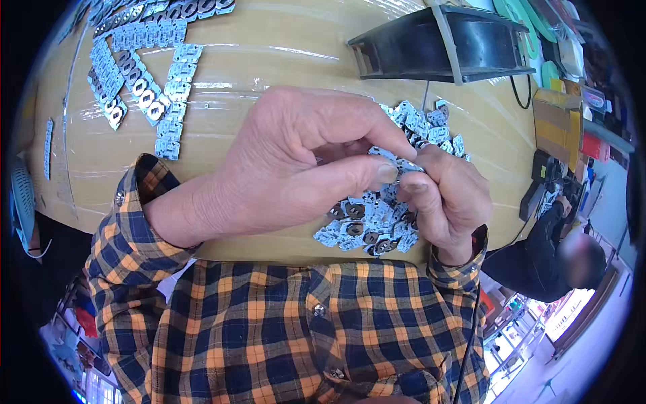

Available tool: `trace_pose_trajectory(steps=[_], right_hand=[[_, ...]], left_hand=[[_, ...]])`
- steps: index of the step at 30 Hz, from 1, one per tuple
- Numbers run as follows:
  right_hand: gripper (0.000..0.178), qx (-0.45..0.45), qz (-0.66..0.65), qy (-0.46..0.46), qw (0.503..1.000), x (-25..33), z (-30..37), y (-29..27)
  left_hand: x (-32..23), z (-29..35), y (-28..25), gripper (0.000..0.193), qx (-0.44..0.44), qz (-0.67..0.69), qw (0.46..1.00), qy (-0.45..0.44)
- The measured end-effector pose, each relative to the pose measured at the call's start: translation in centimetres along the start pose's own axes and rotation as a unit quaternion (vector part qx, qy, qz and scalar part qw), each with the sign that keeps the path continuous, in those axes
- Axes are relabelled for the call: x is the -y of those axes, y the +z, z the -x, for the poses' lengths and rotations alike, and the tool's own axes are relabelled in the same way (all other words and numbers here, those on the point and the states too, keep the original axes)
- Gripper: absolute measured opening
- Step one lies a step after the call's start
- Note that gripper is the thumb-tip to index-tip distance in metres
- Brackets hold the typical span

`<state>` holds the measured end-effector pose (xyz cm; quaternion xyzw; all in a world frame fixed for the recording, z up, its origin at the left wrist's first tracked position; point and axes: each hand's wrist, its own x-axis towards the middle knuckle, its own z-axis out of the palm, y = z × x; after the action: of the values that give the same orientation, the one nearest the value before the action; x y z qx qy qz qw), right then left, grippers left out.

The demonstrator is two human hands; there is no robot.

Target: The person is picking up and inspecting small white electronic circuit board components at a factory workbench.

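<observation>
My left hand [296,161] and my right hand [447,195] meet over the wooden table [269,60]. Together they pinch small flat silvery metal pieces [397,165] between thumbs and forefingers. Directly under the hands lies a loose pile of the same small metal pieces [367,225], some with dark round centres. More of these pieces [431,124] show just beyond the fingers. Both sleeves are plaid, orange and dark blue.
Rows of joined metal pieces [145,74] lie spread at the far left of the table. A black box-shaped frame [437,44] stands at the back right. A person in dark clothing [558,259] sits to the right, by cluttered shelves [572,108].
</observation>
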<state>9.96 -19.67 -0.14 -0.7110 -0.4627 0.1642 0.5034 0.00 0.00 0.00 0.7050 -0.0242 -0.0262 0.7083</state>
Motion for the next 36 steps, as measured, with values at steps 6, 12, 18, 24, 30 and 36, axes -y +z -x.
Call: trace_pose_trajectory(steps=[6,12,18,24,30,36], right_hand=[[0.013,-0.008,0.05,-0.027,0.998,0.7,-0.2,-0.3],[0.017,-0.022,0.002,0.05,0.999,0.7,0.2,-0.2],[0.034,-0.052,-0.551,0.319,0.769,0.9,-0.1,0.0],[0.028,-0.077,-0.341,0.291,0.89,0.8,0.3,0.6],[0.026,-0.047,-0.313,0.294,0.902,1.2,0.2,0.5],[0.027,-0.032,-0.307,0.293,0.905,1.1,0.2,0.4]], left_hand=[[-0.5,-0.1,0.6,0.02,-0.029,0.155,0.984,-0.078],[-0.4,0.1,-0.1,0.019,-0.012,0.113,0.989,-0.091],[-0.6,0.0,0.3,0.015,-0.008,0.302,0.944,-0.132],[-0.2,0.0,0.4,0.019,-0.09,-0.014,0.993,0.074],[0.0,-0.1,0.5,0.027,-0.098,-0.175,0.966,0.161],[-0.1,0.2,0.8,0.024,-0.119,-0.17,0.969,0.132]])
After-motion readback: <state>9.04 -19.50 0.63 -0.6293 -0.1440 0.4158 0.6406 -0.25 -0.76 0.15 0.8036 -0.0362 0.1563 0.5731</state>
